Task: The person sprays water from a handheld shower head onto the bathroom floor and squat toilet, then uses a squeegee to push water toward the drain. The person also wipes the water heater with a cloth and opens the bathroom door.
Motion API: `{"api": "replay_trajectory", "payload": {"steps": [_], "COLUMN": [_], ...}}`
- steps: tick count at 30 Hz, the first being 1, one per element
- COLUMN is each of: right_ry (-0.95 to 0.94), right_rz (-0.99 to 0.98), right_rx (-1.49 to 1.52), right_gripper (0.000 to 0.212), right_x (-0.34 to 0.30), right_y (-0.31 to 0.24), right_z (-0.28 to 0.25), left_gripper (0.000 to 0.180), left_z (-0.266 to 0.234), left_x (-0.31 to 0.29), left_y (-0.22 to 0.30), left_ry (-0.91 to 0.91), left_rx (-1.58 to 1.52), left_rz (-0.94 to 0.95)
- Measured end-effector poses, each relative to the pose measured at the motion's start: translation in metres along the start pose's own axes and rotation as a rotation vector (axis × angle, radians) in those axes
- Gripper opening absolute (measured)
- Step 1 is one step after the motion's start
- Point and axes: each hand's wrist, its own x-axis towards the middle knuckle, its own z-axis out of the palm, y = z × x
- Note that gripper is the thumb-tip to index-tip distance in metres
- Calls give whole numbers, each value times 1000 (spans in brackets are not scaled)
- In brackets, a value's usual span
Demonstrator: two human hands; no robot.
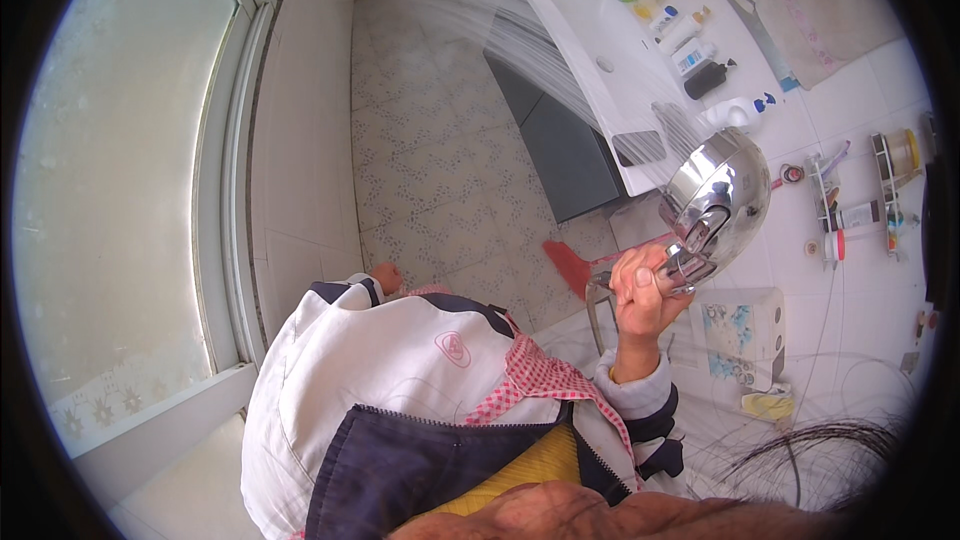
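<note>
My right hand [640, 285] is closed round the handle of a chrome shower head [722, 185], held up at the right. Water [545, 45] sprays from its face in a fan toward the upper left, passing over the white washbasin [590, 35] and the tiled floor. Lower on the left, beside the wall, my left hand [387, 278] pokes out of a white and dark sleeve. Only a small part of it shows, and its fingers are too unclear to read. It appears to touch nothing.
Several pump bottles [690, 58] line the washbasin's back edge, above a dark cabinet [560, 145]. A red plastic tool [570, 268] stands near my right hand. Wall racks [832, 210] and a flowered white box [743, 335] are at the right. A frosted window [120, 200] fills the left.
</note>
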Motion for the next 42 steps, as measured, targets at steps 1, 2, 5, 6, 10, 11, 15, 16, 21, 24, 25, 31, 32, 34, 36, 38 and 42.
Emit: {"api": "replay_trajectory", "payload": {"steps": [1,2,5,6,10,11,15,16,21,24,25,31,32,34,36,38,42], "right_ry": [6,13,5,2,32,47,77,78,60,103,88,69,81,102,126,101,84], "right_rz": [1,3,-8,-10,-17,-23,-8,-25,-117,-128,-135,-154,-153,-149,-147,-168,-192], "right_rx": [-4,-9,-12,-12,-4,-3,-66,-76,-97,-121,-115,-150,-151,-155,-181,-189,-235], "right_gripper": [23,22,20,20,18,17,13,12,12,12,12,13,13,13,13,12,11], "right_x": [0,0,0,1,2,4,18,24,41,44,45,46,46,44,44,43,44], "right_y": [0,0,0,0,-1,-2,-9,-12,-21,-24,-24,-24,-24,-24,-25,-26,-28], "right_z": [0,0,-1,-1,0,0,-2,-3,-3,-1,0,2,2,4,4,4,3], "left_gripper": [15,15,15,15,16,16,16,16,17,17,17,16,16,16,15,15,15], "left_z": [0,-1,-1,-1,-1,-1,0,1,4,4,4,5,5,7,7,8,7], "left_x": [0,-1,-2,-3,-3,-2,1,2,4,3,3,4,4,5,7,8,10], "left_y": [1,1,2,2,3,3,3,3,4,3,3,5,6,6,7,7,8], "left_ry": [2,5,29,39,38,33,47,59,69,50,50,68,69,64,55,56,31], "left_rx": [-5,-10,-20,-22,-11,-7,38,48,16,-5,4,21,15,-4,-24,-28,-46], "left_rz": [-4,-8,2,10,-6,-9,45,49,36,18,30,25,18,8,7,12,27]}}
